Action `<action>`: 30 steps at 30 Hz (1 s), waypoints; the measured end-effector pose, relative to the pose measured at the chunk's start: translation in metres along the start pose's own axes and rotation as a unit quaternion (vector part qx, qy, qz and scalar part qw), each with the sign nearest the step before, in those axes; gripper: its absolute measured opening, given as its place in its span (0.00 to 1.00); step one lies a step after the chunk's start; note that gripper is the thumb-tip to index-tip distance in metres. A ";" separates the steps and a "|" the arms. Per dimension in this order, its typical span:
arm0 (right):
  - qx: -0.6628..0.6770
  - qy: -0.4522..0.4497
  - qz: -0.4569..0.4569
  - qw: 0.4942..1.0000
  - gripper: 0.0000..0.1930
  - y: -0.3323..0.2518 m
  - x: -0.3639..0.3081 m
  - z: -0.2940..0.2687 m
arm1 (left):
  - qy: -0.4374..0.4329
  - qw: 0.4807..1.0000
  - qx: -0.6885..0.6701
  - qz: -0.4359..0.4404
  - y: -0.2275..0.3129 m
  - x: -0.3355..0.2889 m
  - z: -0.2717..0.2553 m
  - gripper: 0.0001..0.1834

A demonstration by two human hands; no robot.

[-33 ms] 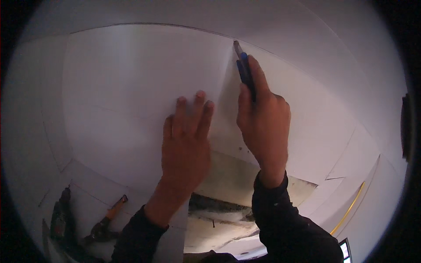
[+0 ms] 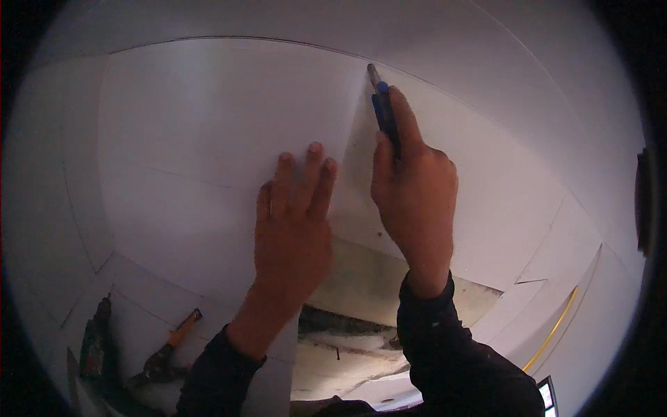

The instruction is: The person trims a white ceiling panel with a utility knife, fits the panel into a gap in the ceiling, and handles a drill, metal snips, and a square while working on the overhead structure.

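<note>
My left hand [image 2: 295, 240] lies flat on a large white sheet [image 2: 187, 139], near its right edge, fingers stretched out and spread. My right hand [image 2: 419, 191] is wrapped round a slim blue utility knife [image 2: 384, 115], with the index finger laid along the handle. The knife points away from me; its tip meets the sheet's right edge, close to the far seam. To the right of that edge is an off-white surface [image 2: 479, 187] with a small dark hole below my right hand. The blade's cutting edge is too small to make out.
A dark power drill [image 2: 97, 347] and a hammer with an orange-brown handle [image 2: 163, 354] lie at the lower left. Near me, between my forearms, is a gap [image 2: 347, 358] with stained, rough surfaces. A thin yellow strip [image 2: 552, 330] runs along the lower right.
My right hand and the knife have shifted very slightly left. My left hand stays on the white sheet, almost unmoved.
</note>
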State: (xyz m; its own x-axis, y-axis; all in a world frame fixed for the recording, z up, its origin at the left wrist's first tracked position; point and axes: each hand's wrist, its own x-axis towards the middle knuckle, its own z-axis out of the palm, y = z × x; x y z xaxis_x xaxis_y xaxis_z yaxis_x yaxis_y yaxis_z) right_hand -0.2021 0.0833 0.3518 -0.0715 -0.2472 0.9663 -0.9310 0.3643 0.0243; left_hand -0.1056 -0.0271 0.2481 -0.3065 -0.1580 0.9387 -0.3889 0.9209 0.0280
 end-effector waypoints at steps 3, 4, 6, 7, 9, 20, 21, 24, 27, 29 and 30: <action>0.016 -0.026 0.024 0.999 0.27 -0.006 -0.006 -0.003 | 0.016 1.000 0.007 0.006 -0.004 0.001 0.002 0.40; 0.016 -0.023 0.025 0.999 0.27 -0.006 -0.011 -0.003 | 0.008 1.000 0.000 0.010 -0.006 0.000 0.003 0.43; 0.072 -0.049 0.052 0.995 0.28 -0.004 -0.023 0.002 | 0.001 1.000 -0.005 0.015 -0.006 0.000 0.002 0.47; 0.075 -0.046 0.051 0.995 0.28 0.000 -0.030 0.005 | -0.005 1.000 -0.008 0.009 -0.006 0.001 0.001 0.47; 0.193 0.011 0.052 0.980 0.29 0.007 -0.041 0.013 | -0.012 1.000 -0.011 0.007 -0.006 0.001 -0.001 0.47; 0.205 0.076 0.012 0.976 0.31 0.018 -0.015 0.046 | -0.023 1.000 -0.014 0.006 -0.004 0.003 -0.005 0.47; 0.199 0.094 0.004 0.975 0.31 0.018 -0.014 0.047 | -0.023 1.000 -0.013 0.007 -0.004 0.004 -0.005 0.47; 0.189 0.095 0.006 0.977 0.31 0.015 -0.010 0.048 | -0.026 1.000 -0.015 0.004 -0.005 0.005 -0.003 0.47; 0.155 0.082 0.019 0.984 0.31 0.009 -0.011 0.045 | -0.023 1.000 -0.014 0.000 -0.006 0.003 -0.006 0.47; 0.160 0.092 0.013 0.983 0.30 0.006 -0.012 0.051 | -0.032 0.999 -0.027 0.002 -0.006 0.004 -0.009 0.47; 0.165 0.104 0.008 0.981 0.30 0.006 -0.012 0.055 | -0.032 0.999 -0.029 0.000 -0.007 0.004 -0.007 0.47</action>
State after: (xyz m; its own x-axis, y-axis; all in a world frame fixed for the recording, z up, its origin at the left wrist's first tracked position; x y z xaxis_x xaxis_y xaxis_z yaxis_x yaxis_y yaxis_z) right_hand -0.2264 0.0392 0.3261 -0.0447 -0.0423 0.9981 -0.9979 0.0479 -0.0427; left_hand -0.0979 -0.0321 0.2538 -0.3626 -0.1791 0.9146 -0.3392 0.9394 0.0495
